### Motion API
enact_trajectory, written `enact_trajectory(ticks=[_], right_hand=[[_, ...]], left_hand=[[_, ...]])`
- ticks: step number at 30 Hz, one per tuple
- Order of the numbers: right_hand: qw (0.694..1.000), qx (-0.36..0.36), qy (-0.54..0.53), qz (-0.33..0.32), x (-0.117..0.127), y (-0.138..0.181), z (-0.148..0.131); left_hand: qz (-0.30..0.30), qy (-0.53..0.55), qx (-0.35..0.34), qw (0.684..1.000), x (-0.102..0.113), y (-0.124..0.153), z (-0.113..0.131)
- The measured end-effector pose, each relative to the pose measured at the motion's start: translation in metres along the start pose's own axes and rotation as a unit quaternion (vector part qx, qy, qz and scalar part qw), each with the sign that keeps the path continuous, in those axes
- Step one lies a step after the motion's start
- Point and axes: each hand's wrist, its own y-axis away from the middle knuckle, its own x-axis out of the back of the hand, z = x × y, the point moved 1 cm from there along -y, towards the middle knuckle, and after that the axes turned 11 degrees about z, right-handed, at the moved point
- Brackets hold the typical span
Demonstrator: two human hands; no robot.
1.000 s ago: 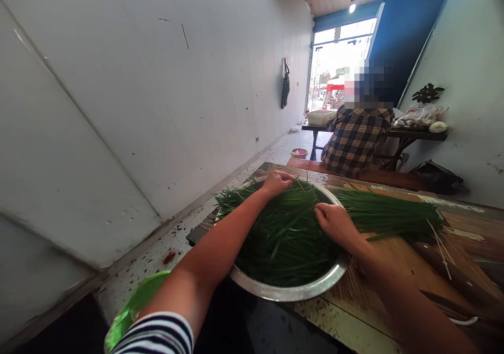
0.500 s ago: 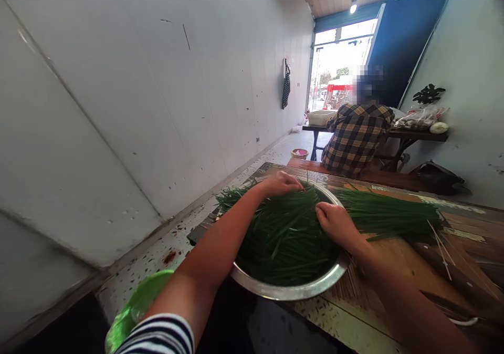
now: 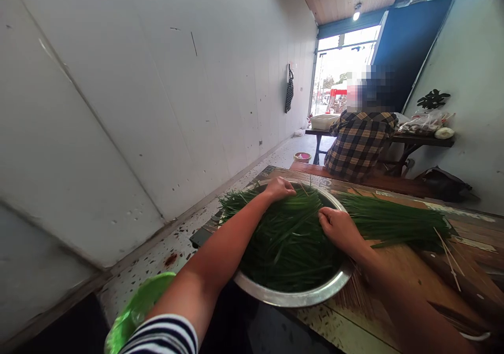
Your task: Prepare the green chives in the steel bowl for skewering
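Note:
A wide steel basin point(image 3: 291, 297) full of long green garlic chives point(image 3: 291, 259) sits in front of me at the table's edge. My left hand point(image 3: 280, 188) is closed in a pinch on the chives at the basin's far side. A thin bamboo skewer point(image 3: 304, 189) pokes out of the chives just right of those fingers. My right hand point(image 3: 340, 229) is closed at the basin's right side, its fingertips against the edge of the bunch. The skewer's line points toward it, but what the fingers hold is hidden.
More chives point(image 3: 397, 217) lie on the wooden table point(image 3: 401, 270) to the right, with loose skewers point(image 3: 447, 259) beside them. A green-lined bin point(image 3: 136, 304) stands at lower left. A person in a plaid shirt point(image 3: 362, 144) sits ahead at another table point(image 3: 425, 139).
My left hand has drawn back slightly to the left, baring the skewer's end. My right hand stays at the bunch's edge. The view has shifted a little.

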Motion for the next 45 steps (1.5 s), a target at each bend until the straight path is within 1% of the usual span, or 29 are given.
enact_trajectory(ticks=[2,4,12,15,30,37,40,42,43,45], right_hand=[[1.000,0.000,-0.002,0.003,0.001,0.000,-0.001],[1.000,0.000,-0.002,0.004,0.001,0.000,-0.001],[1.000,0.005,-0.009,-0.003,0.000,0.000,0.001],[1.000,0.002,-0.010,-0.001,0.001,0.001,0.000],[1.000,-0.006,0.002,-0.009,0.001,0.000,-0.001],[1.000,-0.003,0.009,-0.011,0.001,0.000,0.000],[1.000,0.000,0.012,-0.012,0.001,0.000,0.000],[1.000,0.001,0.011,-0.013,0.000,0.000,0.001],[1.000,0.001,0.011,-0.013,0.000,-0.001,0.001],[1.000,-0.001,0.009,-0.012,0.000,-0.001,0.001]], left_hand=[[0.024,0.026,0.013,0.999,0.002,0.001,0.001],[0.032,0.044,0.020,0.998,0.002,0.001,0.000],[0.035,0.101,0.028,0.994,-0.002,-0.004,-0.004],[0.024,0.124,0.029,0.992,-0.002,-0.002,-0.003],[0.011,0.154,0.049,0.987,0.002,0.003,0.006],[0.010,0.147,0.030,0.989,-0.001,-0.001,-0.001],[0.009,0.135,0.024,0.991,-0.002,-0.001,0.000],[-0.001,0.121,0.022,0.992,0.001,0.001,0.005],[-0.016,0.114,0.015,0.993,0.004,0.003,0.008],[-0.076,0.104,-0.019,0.991,0.011,0.008,0.017]])
